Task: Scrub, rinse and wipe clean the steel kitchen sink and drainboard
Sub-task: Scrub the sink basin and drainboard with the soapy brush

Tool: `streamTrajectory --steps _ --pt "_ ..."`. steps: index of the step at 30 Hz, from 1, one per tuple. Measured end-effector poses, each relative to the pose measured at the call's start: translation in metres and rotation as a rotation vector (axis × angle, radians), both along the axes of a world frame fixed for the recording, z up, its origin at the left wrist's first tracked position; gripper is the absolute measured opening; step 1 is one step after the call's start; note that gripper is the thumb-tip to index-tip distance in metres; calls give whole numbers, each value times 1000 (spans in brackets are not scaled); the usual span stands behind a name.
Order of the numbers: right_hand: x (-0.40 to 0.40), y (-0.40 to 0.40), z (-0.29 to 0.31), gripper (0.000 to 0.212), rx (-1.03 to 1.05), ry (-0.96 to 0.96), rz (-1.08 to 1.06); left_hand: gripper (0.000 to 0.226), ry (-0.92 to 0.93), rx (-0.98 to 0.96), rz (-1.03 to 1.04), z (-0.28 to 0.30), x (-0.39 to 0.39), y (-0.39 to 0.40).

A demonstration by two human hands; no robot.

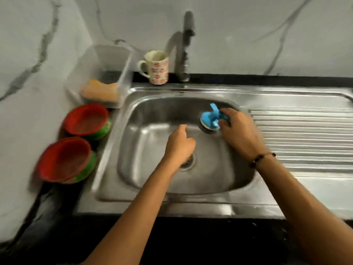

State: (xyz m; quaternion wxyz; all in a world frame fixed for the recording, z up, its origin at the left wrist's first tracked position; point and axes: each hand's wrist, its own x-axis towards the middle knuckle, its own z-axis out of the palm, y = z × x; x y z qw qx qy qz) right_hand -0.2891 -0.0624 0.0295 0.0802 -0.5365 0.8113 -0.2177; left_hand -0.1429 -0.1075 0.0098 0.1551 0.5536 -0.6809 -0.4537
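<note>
My two forearms reach in from the bottom edge: my right hand (238, 131) pinches the blue-handled scrubber (210, 119) against the sink's (152, 188) far right wall, while my left hand (179, 144) hangs loosely curled and holds nothing above the drain (188, 162), partly hiding it. Everything is blurred, the scrubber's dark pad hard to make out; the ribbed drainboard (305, 134) runs off-frame right.

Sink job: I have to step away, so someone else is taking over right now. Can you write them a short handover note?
Right hand grips the blue scrubber against the sink basin's right wall, near the drainboard.
Left hand hovers over the basin above the drain, holding nothing.
Tap shows no running water.
Done: scrubbing is under way in the basin; how far cannot be told.
Left: the drainboard, rinsing, wiping.
</note>
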Motion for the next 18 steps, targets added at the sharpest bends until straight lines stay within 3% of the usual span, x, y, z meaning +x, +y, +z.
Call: streamTrajectory --steps 6,11,18 --pt "-127 92 -13 33 117 93 -360 47 -43 -22 -236 -9 -120 49" --pt "-206 113 -31 44 258 128 -310 47 -142 -56 -295 -14 -213 88" --pt "-319 128 -28 45 257 199 -298 51 -220 -99 -338 -7 -298 114"
